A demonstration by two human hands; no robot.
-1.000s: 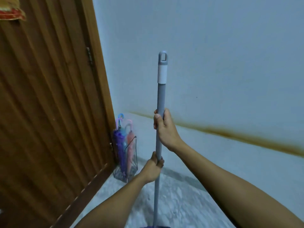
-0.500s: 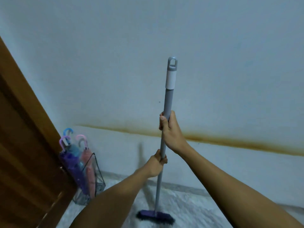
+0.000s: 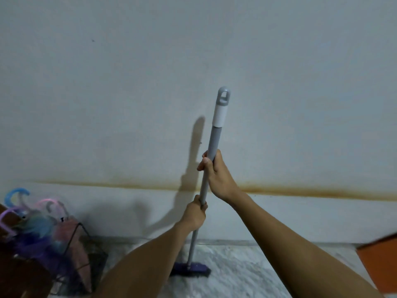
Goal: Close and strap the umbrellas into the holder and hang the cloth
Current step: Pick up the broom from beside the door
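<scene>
While both forearms reach in from the bottom edge of the view, the hands stack on one long grey mop handle (image 3: pixel 211 147), a two-point hold that likely keeps the tall pole steady and upright. Nearer the body, the left hand (image 3: pixel 194 215) wraps its fingers round the lower shaft; above it the right hand (image 3: pixel 216 171) grips the shaft just under the white sleeve, thumb along the pole. Below them the purple mop head (image 3: pixel 191 269) sits flat on the pale marbled floor (image 3: pixel 247 274), near the wall's foot, with the handle tilted slightly rightward. Off at the floor's left edge, the umbrellas (image 3: pixel 38 229) stand furled in the black wire holder (image 3: pixel 86 246), curved handles up, apparently already stowed; motion blur hides any straps. No cloth shows. Behind everything rises the pale wall (image 3: pixel 129 82) with its rusty stain line.
</scene>
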